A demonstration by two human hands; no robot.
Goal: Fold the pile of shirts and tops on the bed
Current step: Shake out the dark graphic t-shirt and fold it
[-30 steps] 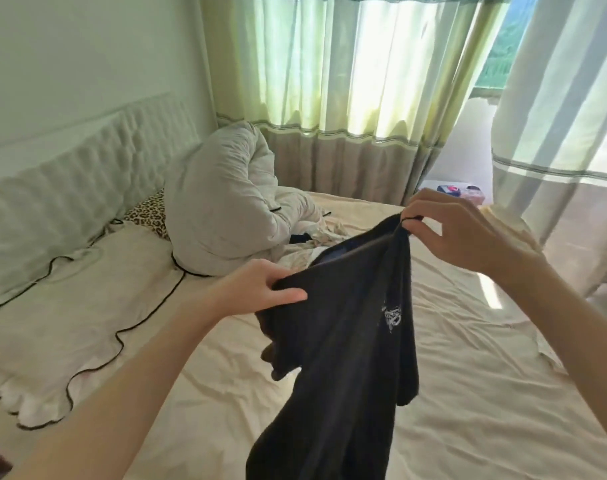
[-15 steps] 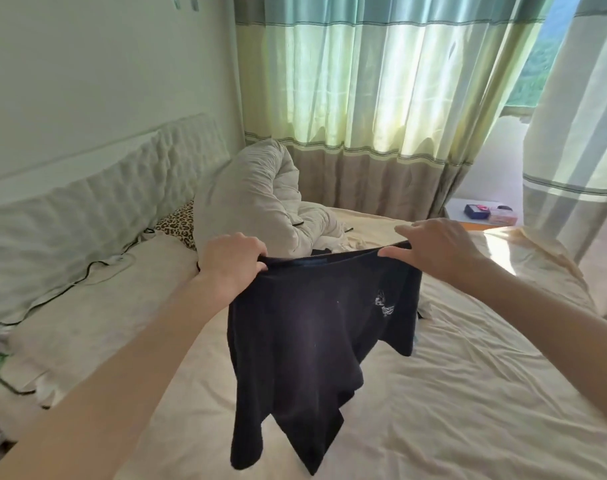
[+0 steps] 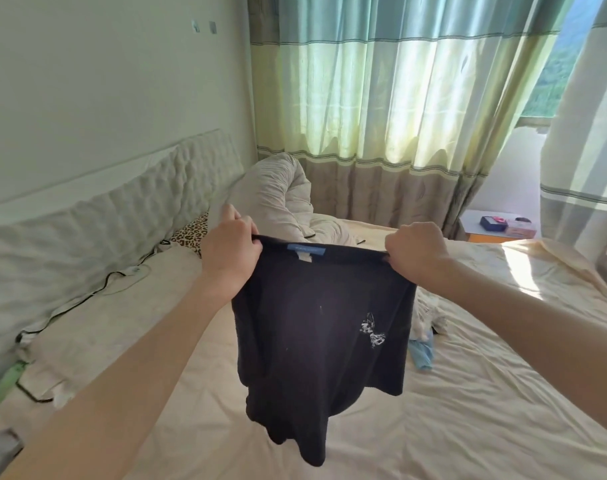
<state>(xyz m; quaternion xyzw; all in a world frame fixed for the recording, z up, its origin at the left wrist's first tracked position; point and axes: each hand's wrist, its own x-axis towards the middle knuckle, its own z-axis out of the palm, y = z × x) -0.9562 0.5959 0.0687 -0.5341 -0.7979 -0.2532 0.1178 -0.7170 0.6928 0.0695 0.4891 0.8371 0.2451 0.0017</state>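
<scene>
A black top (image 3: 312, 323) with a small white print and a blue neck label hangs in the air over the bed (image 3: 485, 410). My left hand (image 3: 231, 249) grips its upper edge at the left, and my right hand (image 3: 416, 252) grips the same edge at the right, so the cloth is stretched flat between them. Its lower part hangs crumpled above the sheet. A few more garments (image 3: 425, 323), white and light blue, lie on the bed behind the top's right side, partly hidden by it.
A rolled grey duvet (image 3: 278, 195) and a leopard-print pillow (image 3: 191, 232) lie by the padded headboard (image 3: 97, 216). Curtains (image 3: 381, 116) hang behind the bed. A bedside table (image 3: 496, 225) with small boxes stands at the far right. A black cable (image 3: 87, 296) runs along the pillows.
Both hands have lifted the black top and pulled its upper edge wider apart; it now hangs flatter with the neck label showing. The view has tilted upward.
</scene>
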